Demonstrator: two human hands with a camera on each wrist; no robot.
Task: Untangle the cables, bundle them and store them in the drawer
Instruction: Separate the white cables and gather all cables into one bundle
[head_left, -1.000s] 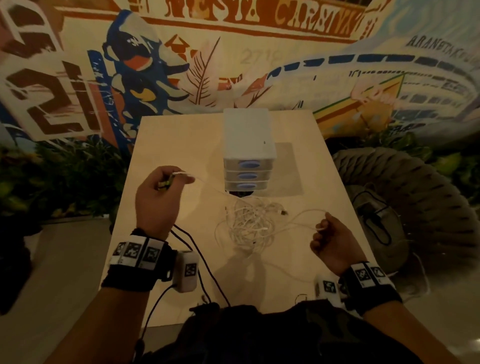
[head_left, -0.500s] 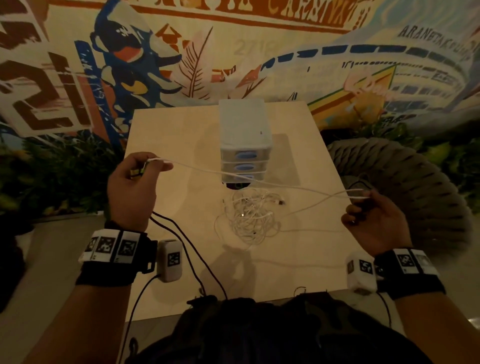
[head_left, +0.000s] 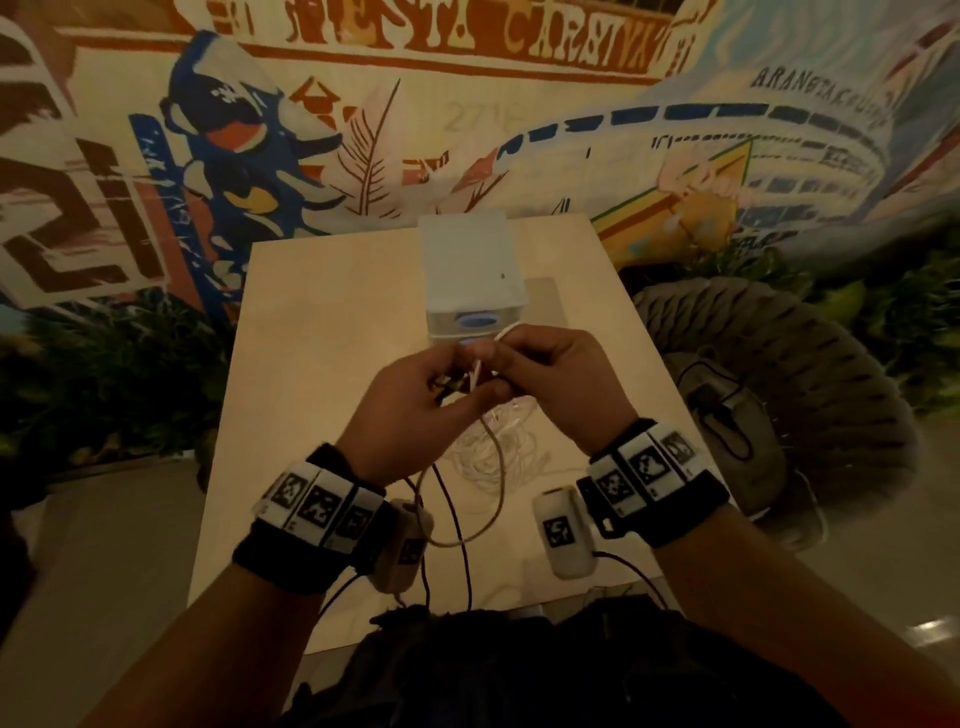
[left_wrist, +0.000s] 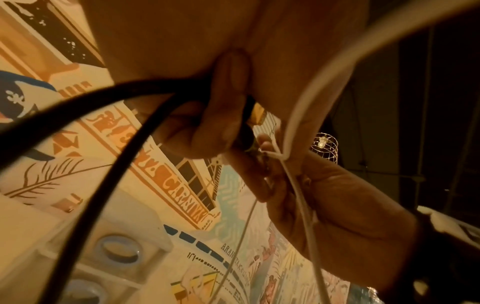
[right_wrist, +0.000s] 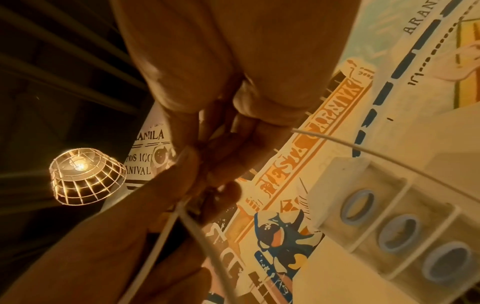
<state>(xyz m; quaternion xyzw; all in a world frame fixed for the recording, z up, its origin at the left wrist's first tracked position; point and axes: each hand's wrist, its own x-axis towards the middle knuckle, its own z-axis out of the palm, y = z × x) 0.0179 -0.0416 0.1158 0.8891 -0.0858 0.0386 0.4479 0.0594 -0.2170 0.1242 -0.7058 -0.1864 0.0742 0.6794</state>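
My two hands meet above the table, just in front of the white three-drawer unit. My left hand pinches the plug end of a white cable, and a loop of that cable hangs down below the hands. My right hand pinches the same cable beside the left fingers. In the left wrist view the white cable runs between both hands. A tangled pile of white cables lies on the table under my hands. All drawers look closed.
The light wooden table stands against a painted mural wall. A large woven pouf sits on the floor at the right. Black wrist-camera leads hang between my forearms. A wire-cage lamp glows overhead.
My hands were spread wide apart with the white cable stretched between them. They have come together in front of the drawer unit, and the cable now hangs in a loop.
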